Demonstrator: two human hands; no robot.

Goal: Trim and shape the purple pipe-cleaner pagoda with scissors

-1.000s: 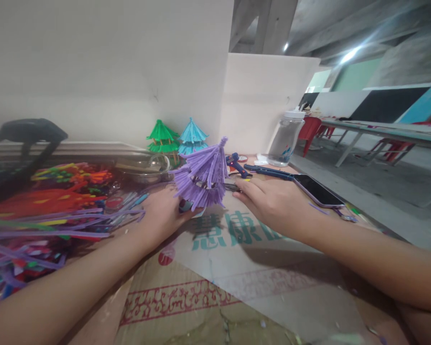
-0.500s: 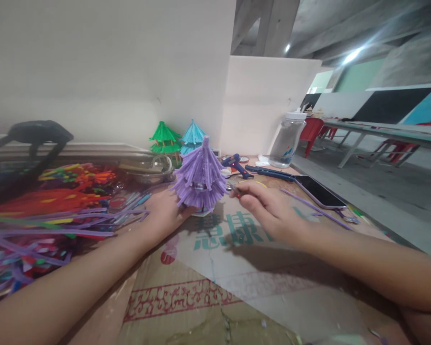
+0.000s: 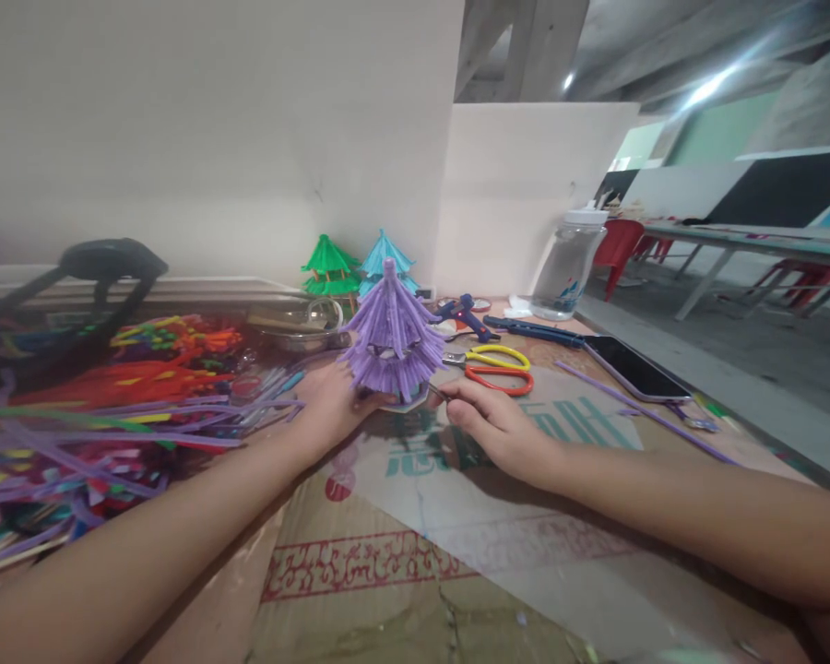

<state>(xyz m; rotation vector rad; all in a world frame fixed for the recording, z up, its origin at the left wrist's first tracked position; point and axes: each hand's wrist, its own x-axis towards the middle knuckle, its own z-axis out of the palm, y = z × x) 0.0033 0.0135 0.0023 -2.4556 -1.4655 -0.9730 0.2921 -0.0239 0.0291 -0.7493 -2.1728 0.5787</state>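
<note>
A purple two-tiered pagoda made of pipe cleaners stands upright on a pale flat base. My left hand is closed at its lower left edge, thumb by the base, with the other fingers partly hidden behind it. To its right, my right hand pinches a thin, dark, metal-looking tool whose tip points at the base. I cannot make out its exact kind. Just behind the right hand lie scissors with one yellow and one red handle.
Loose pipe cleaners cover the left side. At the back are a green pagoda, a blue one, a glass bowl and a glue gun. A phone and a water bottle stand at the right.
My right hand has moved down and closer to the pagoda's base, so the scissors behind it show fully. The camera view has shifted slightly left. My left hand stays at the pagoda.
</note>
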